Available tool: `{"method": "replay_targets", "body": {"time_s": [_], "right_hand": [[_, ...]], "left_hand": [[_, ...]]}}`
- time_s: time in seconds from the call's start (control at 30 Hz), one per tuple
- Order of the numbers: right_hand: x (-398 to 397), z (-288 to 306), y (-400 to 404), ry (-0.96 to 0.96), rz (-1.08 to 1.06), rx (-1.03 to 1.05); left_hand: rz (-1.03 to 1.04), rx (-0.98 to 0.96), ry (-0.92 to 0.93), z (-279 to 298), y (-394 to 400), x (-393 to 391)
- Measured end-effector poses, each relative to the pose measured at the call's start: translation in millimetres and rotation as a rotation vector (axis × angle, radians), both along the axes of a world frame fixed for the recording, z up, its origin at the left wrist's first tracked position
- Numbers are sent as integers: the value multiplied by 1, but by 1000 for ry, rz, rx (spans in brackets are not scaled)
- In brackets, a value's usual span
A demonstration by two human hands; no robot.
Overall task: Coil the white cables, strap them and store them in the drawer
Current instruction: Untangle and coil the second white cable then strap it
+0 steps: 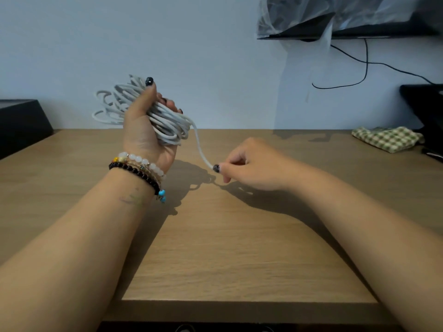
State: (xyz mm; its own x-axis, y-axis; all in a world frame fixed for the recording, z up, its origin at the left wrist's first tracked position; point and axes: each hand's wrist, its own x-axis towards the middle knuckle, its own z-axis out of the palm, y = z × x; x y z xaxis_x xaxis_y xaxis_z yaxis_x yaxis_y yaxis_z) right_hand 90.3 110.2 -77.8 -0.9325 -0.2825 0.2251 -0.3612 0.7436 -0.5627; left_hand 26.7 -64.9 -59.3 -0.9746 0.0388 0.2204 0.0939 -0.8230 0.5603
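My left hand (146, 130) is raised above the wooden table (239, 248) and grips a bundle of coiled white cable (167, 123), thumb pointing up. Loops of the coil stick out to the left of the hand. A loose end of the cable (200, 147) runs down and to the right from the coil. My right hand (249, 164) pinches that end between thumb and fingers just above the table top. No strap or drawer is visible.
A green checked cloth (387, 138) lies at the table's back right beside a black object (426, 111). A black box (21, 123) stands at the left edge. A plastic-covered black device (335, 22) hangs on the wall with a black wire (364, 65) dangling.
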Motion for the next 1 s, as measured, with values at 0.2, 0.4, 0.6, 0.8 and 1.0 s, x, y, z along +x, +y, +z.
{"method": "replay_targets", "body": {"time_s": [0.2,0.4,0.6,0.8,1.0], "right_hand": [[7,3,0,-77,152,-43],[7,15,10,-18,181,-306],[2,17,15,140,47,-449],[-4,14,14,286,-70,-476],[-10,9,15,389,-135,-469]], "left_hand": [[208,-383,78,-10,8,-2],[134,-641,126,-18,16,7],[-97,-687,131,-21,24,13],[-236,-654,127,-22,23,12],[-457,-643,190,-27,24,11]]}}
